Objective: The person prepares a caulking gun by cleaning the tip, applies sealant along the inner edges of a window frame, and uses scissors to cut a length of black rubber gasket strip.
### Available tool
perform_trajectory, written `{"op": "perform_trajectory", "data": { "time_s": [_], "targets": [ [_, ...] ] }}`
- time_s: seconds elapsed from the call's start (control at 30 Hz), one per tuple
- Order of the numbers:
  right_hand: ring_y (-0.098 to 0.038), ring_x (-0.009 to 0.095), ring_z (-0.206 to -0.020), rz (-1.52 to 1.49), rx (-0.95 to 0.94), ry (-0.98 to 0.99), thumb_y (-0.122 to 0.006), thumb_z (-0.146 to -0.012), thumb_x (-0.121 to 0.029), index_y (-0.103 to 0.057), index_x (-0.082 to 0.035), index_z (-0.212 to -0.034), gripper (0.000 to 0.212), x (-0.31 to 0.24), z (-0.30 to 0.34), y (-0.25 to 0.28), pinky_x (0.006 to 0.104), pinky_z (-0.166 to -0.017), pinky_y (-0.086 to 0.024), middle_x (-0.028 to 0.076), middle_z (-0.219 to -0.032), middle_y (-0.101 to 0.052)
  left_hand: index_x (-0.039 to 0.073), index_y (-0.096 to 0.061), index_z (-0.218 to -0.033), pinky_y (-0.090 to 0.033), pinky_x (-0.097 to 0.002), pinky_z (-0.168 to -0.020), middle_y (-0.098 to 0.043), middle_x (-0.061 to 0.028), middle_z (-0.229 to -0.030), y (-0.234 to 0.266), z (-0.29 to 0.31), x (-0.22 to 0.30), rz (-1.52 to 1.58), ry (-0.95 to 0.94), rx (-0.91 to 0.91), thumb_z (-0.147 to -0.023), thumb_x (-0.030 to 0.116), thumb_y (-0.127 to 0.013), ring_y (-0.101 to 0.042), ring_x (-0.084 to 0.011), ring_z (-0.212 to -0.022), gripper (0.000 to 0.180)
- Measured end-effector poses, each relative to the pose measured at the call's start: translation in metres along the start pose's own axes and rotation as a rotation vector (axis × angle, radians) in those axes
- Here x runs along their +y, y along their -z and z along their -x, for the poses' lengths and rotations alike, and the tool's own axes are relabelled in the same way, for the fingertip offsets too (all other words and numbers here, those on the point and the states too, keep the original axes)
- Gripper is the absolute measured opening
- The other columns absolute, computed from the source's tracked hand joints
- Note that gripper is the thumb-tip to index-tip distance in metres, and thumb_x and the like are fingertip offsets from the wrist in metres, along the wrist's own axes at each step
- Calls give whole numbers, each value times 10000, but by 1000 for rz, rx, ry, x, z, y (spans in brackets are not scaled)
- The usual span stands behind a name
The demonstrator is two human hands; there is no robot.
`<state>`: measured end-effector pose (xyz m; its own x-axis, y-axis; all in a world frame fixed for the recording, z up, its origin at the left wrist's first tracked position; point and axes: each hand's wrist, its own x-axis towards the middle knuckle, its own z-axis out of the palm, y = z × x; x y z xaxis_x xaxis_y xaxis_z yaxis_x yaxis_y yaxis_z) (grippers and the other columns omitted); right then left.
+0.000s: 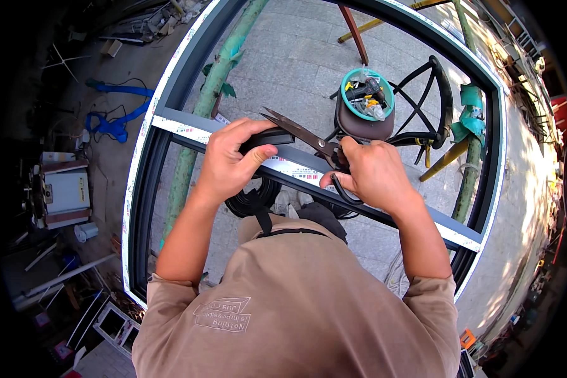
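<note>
My left hand is closed round a short black rubber strip, whose end sticks out toward the right. In my right hand is a pair of dark metal scissors, my fingers wrapped round the handles. The scissor blades point up and left and stand slightly apart, close by the strip's end. Whether they touch the strip I cannot tell. Both hands are above the crossbar of a large dark grey window frame, which carries white printed protective film.
Green-wrapped poles lie under the frame. Beyond the crossbar, a turquoise basin holding a drill and small parts sits on a stool beside a black metal chair back. A black coil lies below the bar. Clutter lines the left side.
</note>
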<state>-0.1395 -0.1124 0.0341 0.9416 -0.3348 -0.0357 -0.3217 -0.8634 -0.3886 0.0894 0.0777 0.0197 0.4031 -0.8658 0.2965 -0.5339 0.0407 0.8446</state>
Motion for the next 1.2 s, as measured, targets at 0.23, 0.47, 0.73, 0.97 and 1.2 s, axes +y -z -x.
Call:
{"op": "perform_trajectory", "data": {
  "time_s": [0.23,0.47,0.73,0.97,1.2],
  "targets": [
    [-724,447,-783,-232,-1,-90,-870,-828,-624,-661,-12,-1033,679,1,-6,4,532,-729,-543,176,-759,-717,-5,-789,-1194,-566,-352,-828,-778,-137,-985,0,2,4,-16,10,25,-900,135,-867,-744,-247,-899,335],
    [-655,427,-760,-63,6,1,-901,-782,-605,-637,-22,-1049,694,3,-1,15,492,-802,-501,164,-788,-707,-8,-789,-1206,-568,-349,-850,-789,-147,-1021,1,9,1,-2,32,39,-887,126,-873,-753,-249,-932,356],
    [-660,381,-727,61,36,170,-866,-758,-674,-581,-42,-942,717,9,2,22,445,-759,-474,136,-754,-692,-13,-791,-1197,-577,-346,-841,-800,-145,-1052,5,12,-5,42,-9,3,-876,154,-895,-759,-244,-936,377],
    [-650,407,-684,144,-38,217,-794,-791,-742,-575,-36,-920,750,10,1,22,453,-747,-493,149,-688,-677,-14,-779,-1129,-579,-352,-852,-802,-138,-1053,7,15,-10,26,-43,-3,-874,155,-897,-760,-255,-953,327],
    [-623,450,-720,80,-66,214,-747,-807,-789,-555,-25,-913,795,10,-1,7,496,-742,-491,187,-663,-634,-14,-726,-1164,-569,-353,-927,-784,-125,-1138,8,21,-19,112,19,-9,-912,223,-894,-741,-228,-1030,384]
  ]
}}
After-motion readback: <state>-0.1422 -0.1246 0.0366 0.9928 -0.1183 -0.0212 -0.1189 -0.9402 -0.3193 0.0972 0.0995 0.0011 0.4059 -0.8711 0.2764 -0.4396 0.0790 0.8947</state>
